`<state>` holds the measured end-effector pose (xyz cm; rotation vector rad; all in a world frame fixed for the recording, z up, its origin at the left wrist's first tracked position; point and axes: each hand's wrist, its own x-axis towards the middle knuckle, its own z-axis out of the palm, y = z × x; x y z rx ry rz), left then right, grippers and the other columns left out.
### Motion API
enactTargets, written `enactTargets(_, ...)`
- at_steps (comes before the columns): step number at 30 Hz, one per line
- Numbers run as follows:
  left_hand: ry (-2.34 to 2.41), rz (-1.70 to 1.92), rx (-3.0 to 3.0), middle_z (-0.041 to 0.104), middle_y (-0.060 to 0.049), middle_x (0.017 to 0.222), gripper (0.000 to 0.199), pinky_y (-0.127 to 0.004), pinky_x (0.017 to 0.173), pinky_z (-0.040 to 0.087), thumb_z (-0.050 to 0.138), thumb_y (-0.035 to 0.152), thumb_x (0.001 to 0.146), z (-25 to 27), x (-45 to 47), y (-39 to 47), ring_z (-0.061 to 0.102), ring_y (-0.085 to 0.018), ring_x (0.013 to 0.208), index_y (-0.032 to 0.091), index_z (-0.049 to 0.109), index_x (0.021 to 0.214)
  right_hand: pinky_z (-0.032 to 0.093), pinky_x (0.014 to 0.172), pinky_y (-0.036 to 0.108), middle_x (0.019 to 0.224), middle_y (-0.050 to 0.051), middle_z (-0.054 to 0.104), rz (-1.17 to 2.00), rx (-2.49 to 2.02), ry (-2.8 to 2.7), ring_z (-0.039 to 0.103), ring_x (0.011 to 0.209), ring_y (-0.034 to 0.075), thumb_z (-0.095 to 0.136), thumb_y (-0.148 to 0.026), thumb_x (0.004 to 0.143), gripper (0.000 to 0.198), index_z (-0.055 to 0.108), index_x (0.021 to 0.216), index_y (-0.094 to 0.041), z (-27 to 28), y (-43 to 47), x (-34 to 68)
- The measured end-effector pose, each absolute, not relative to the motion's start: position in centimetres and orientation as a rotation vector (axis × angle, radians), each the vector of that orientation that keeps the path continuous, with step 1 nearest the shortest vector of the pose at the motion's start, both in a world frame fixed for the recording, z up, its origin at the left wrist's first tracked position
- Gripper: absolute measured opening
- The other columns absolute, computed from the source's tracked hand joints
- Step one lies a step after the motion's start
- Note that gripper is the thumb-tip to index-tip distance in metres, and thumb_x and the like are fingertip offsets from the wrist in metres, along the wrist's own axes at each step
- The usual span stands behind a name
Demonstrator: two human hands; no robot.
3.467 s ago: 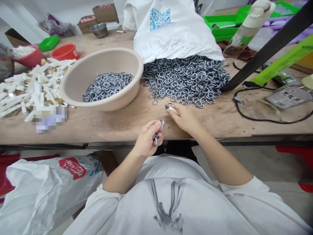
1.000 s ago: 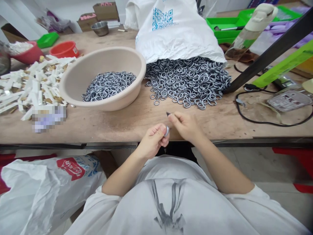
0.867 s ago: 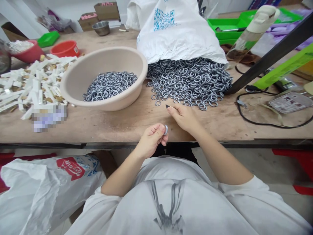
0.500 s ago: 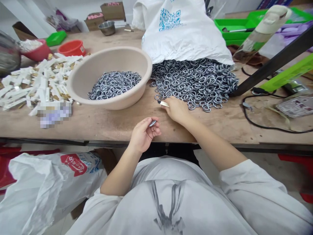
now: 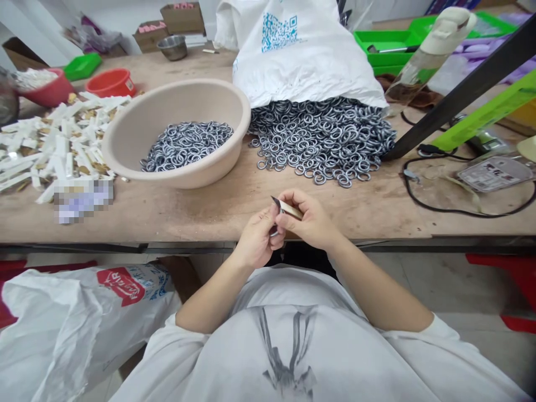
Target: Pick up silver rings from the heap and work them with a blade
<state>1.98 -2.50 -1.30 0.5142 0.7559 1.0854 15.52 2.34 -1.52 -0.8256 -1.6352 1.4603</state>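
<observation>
Nearest the camera, the white shirt (image 5: 288, 346) runs off the lower edge, and the plastic bag (image 5: 54, 329) below the table is cut off at the left. The two hands meet above the table's front edge. Curled fingers hide most of a grey ring (image 5: 273, 233); the number of rings held cannot be counted. Half a second earlier the right hand was at the edge of the loose pile and the left lay slack, palm turned up; the right has since drawn back to the left. The left hand (image 5: 255, 237) is curled, gripping the ring between thumb and fingers. The right hand (image 5: 313, 222) clasps a white-handled blade (image 5: 292, 210), dark tip pointing left, its fingertips against the left hand's.

Beyond, the beige basin (image 5: 184, 180) contains many rings (image 5: 188, 146). To its right, the loose pile (image 5: 330, 142) spreads from beneath the white sack (image 5: 305, 72), cropped at the top. A metal bowl (image 5: 172, 48) stands farther back.
</observation>
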Motion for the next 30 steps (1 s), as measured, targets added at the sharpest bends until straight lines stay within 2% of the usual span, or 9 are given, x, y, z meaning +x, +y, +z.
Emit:
enactTargets(3,0.787,1.095,0.561,0.046,0.006,0.053,0.052,-0.013,0.036,0.02,0.08,0.058,0.072,-1.3,2.2,-2.7,0.029,-0.001,0.038,0.017,0.048,0.071,0.044,0.056,0.025,0.069,-0.003,0.061,1.367,-0.897,-1.658,0.056,0.057,0.012,0.065,-0.062,0.086,0.042,0.059,0.09,-0.021,-1.6,2.0,15.5)
enactTargets(6,0.806,1.139,0.542,0.045,0.007,0.053,0.052,-0.013,0.036,0.018,0.078,0.058,0.075,-1.3,2.2,-2.8,0.027,-0.001,0.038,0.017,0.046,0.069,0.04,0.059,0.026,0.069,0.0,0.063,1.07,-0.945,-1.755,0.056,0.06,0.013,0.049,-0.058,0.098,0.04,0.059,0.088,-0.02,-1.5,1.6,15.8)
enactTargets(11,0.81,1.229,0.5,0.041,0.008,0.052,0.052,-0.014,0.037,0.02,0.076,0.057,0.078,-1.5,2.2,-2.5,0.029,-0.001,0.039,0.017,0.045,0.067,0.033,0.059,0.027,0.065,0.001,0.058,0.614,-0.945,-2.073,0.052,0.061,0.013,0.048,-0.048,0.1,0.04,0.056,0.072,-0.02,-1.0,0.1,16.1)
enactTargets(16,0.764,1.213,0.536,0.042,0.007,0.051,0.051,-0.014,0.037,0.021,0.08,0.053,0.076,-1.5,2.1,-2.7,0.029,-0.001,0.038,0.016,0.046,0.065,0.029,0.059,0.028,0.062,0.0,0.054,0.631,-1.022,-2.159,0.048,0.058,0.013,0.043,-0.051,0.1,0.045,0.052,0.067,-0.021,-1.2,0.4,16.4)
enactTargets(21,0.696,1.11,0.61,0.046,0.006,0.054,0.05,-0.014,0.038,0.027,0.08,0.052,0.076,-0.9,1.7,-3.4,0.031,-0.001,0.039,0.015,0.049,0.066,0.027,0.058,0.029,0.057,0.0,0.049,0.637,-1.474,-2.043,0.048,0.059,0.016,0.039,-0.054,0.099,0.048,0.047,0.064,-0.022,-2.1,4.6,17.2)
enactTargets(23,0.724,1.14,0.573,0.048,0.006,0.056,0.047,-0.014,0.039,0.031,0.081,0.05,0.076,-0.9,1.4,-3.3,0.035,-0.001,0.04,0.015,0.051,0.068,0.032,0.063,0.029,0.069,0.003,0.062,0.599,-1.573,-2.081,0.056,0.069,0.02,0.041,-0.053,0.098,0.043,0.06,0.076,-0.021,-2.0,6.9,17.0)
enactTargets(25,0.768,1.171,0.535,0.05,0.006,0.059,0.04,-0.014,0.04,0.035,0.082,0.047,0.076,-1.1,1.1,-3.0,0.039,-0.002,0.042,0.014,0.058,0.076,0.037,0.069,0.031,0.09,0.008,0.072,0.506,-1.655,-2.123,0.063,0.083,0.025,0.051,-0.054,0.094,0.036,0.067,0.1,-0.022,-1.7,9.4,16.4)
enactTargets(28,0.794,1.188,0.511,0.053,0.006,0.061,0.033,-0.015,0.041,0.041,0.081,0.038,0.077,-1.5,0.8,-2.5,0.045,-0.004,0.045,0.015,0.066,0.095,0.043,0.078,0.036,0.116,0.013,0.072,0.34,-1.687,-2.198,0.065,0.099,0.032,0.066,-0.051,0.087,0.048,0.064,0.125,-0.022,-1.6,12.8,14.9)
enactTargets(30,0.815,1.209,0.485,0.057,0.005,0.065,0.03,-0.015,0.042,0.045,0.08,0.032,0.078,-1.8,0.6,-2.3,0.05,-0.005,0.047,0.016,0.066,0.098,0.045,0.081,0.038,0.123,0.016,0.07,0.249,-1.694,-2.249,0.065,0.104,0.033,0.068,-0.048,0.087,0.052,0.062,0.131,-0.021,-1.8,14.4,14.0)
